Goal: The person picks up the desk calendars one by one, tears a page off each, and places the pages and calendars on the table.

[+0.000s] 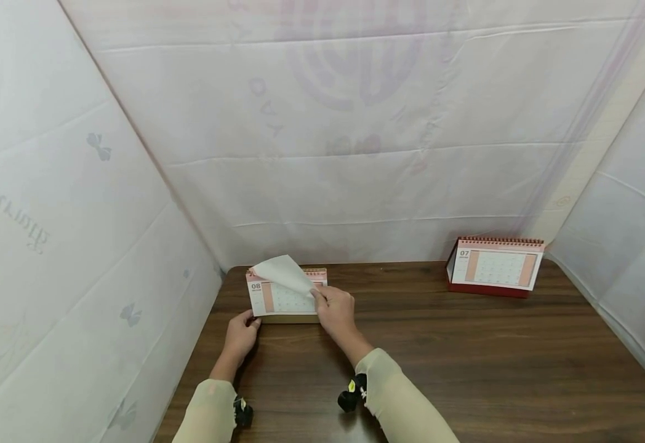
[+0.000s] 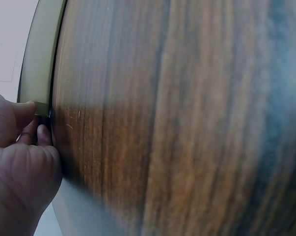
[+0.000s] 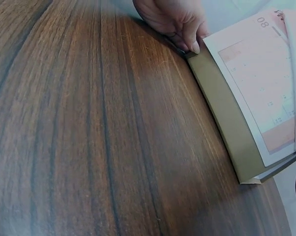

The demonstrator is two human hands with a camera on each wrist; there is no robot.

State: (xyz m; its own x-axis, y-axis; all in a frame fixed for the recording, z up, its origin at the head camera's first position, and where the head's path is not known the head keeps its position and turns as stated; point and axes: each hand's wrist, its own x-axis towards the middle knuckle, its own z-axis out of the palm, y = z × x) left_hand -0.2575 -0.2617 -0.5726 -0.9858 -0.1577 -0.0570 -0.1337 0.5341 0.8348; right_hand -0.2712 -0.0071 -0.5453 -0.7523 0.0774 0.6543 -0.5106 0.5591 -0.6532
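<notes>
1. Your pale sleeves (image 1: 408, 397) lie nearest, reaching in over the wooden table (image 1: 439, 351).
2. Your left hand (image 1: 241, 337) pinches the near left corner of the calendar's olive base (image 1: 289, 319), its fingers curled in close.
3. Your right hand (image 1: 338, 312) pinches the lifted page (image 1: 286, 275) between thumb and fingers, at the calendar's right side.
4. The calendar (image 1: 269, 303), showing 08, stands just ahead of and between your hands, its long axis running left to right; the page slants from its upper left to your right hand, the nearer one.
5. The right wrist view shows the base's right end, which your hand hides from the head camera; your right-hand grip shows only in the head view.
6. Well off to your right stands a second calendar (image 1: 494, 267), showing 07.
</notes>
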